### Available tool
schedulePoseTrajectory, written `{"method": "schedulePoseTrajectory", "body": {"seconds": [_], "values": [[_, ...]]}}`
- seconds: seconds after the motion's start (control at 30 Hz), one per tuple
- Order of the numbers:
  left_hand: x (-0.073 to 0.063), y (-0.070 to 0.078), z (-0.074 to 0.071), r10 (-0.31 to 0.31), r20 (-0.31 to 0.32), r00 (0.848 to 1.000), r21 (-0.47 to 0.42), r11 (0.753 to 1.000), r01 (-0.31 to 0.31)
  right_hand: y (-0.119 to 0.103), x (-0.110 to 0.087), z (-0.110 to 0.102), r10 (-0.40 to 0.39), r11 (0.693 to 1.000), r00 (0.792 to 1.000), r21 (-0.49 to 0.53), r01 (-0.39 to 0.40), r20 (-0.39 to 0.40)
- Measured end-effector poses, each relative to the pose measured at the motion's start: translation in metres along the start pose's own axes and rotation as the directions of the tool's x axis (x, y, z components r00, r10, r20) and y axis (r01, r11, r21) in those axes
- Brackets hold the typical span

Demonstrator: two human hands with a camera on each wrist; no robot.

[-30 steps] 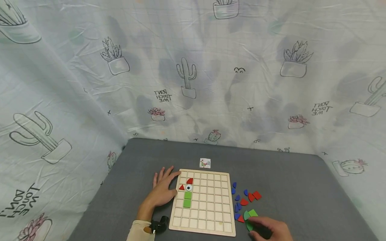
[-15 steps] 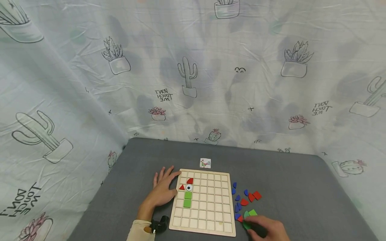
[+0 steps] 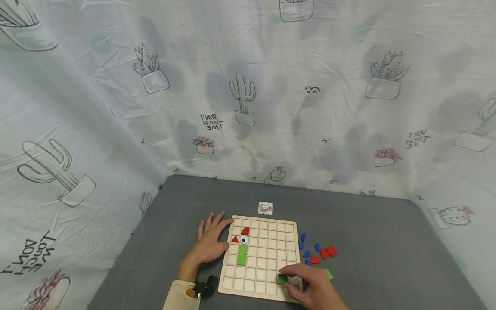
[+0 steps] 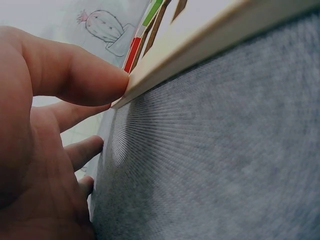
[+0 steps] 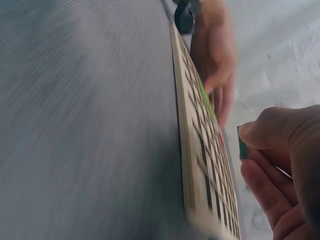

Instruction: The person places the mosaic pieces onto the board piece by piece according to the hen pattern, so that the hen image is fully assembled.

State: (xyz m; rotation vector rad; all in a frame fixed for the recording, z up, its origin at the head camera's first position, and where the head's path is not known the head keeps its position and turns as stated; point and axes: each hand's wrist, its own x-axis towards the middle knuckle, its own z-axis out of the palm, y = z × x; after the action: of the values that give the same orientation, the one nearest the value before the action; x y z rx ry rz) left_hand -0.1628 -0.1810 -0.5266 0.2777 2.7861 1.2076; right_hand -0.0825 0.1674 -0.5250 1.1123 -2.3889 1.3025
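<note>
My right hand (image 3: 311, 283) pinches a dark green tile (image 3: 283, 278) between thumb and fingers, over the lower right of a wooden grid board (image 3: 271, 246). In the right wrist view this tile (image 5: 242, 142) shows edge-on at the fingertips. My left hand (image 3: 208, 245) rests along the board's left side, fingers extended; its thumb (image 4: 95, 80) touches the rim in the left wrist view. Seated in the board's left columns are a red triangle (image 3: 234, 239), a red rounded piece (image 3: 245, 231), a white disc with a black dot (image 3: 243, 240) and two light green squares (image 3: 242, 254).
Right of the board lie several blue rounded pieces (image 3: 306, 254), red pieces (image 3: 315, 259) and a red square (image 3: 331, 251). A light green piece (image 3: 329, 274) shows partly behind my right hand. Beyond the board's far edge lies a small printed card (image 3: 265, 209) on the grey table (image 3: 379, 241).
From the loose pieces on the right, my right hand has picked up the dark green tile and carried it left over the board. My left hand has stayed at the board's edge.
</note>
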Motion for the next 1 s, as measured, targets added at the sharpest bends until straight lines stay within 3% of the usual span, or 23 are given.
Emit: {"method": "schedulePoseTrajectory", "body": {"seconds": [0.4, 0.63, 0.77, 1.0], "values": [[-0.001, 0.004, -0.001, 0.024, 0.0, 1.0, -0.004, 1.0, -0.024, -0.01, 0.045, 0.055, 0.011, 0.998, 0.998, 0.062, -0.014, 0.06], [0.0, 0.002, -0.002, 0.024, -0.002, 1.0, -0.01, 1.0, -0.024, -0.013, 0.061, 0.071, 0.068, 0.995, 0.994, 0.071, -0.075, 0.087], [0.0, 0.001, -0.002, 0.023, -0.003, 1.0, -0.007, 1.0, -0.023, -0.014, 0.067, 0.078, 0.059, 0.995, 0.992, 0.075, -0.068, 0.107], [0.0, 0.0, -0.002, 0.022, 0.001, 1.0, -0.001, 1.0, -0.022, -0.018, 0.072, 0.086, 0.04, 0.999, 0.992, -0.008, -0.039, 0.12]]}}
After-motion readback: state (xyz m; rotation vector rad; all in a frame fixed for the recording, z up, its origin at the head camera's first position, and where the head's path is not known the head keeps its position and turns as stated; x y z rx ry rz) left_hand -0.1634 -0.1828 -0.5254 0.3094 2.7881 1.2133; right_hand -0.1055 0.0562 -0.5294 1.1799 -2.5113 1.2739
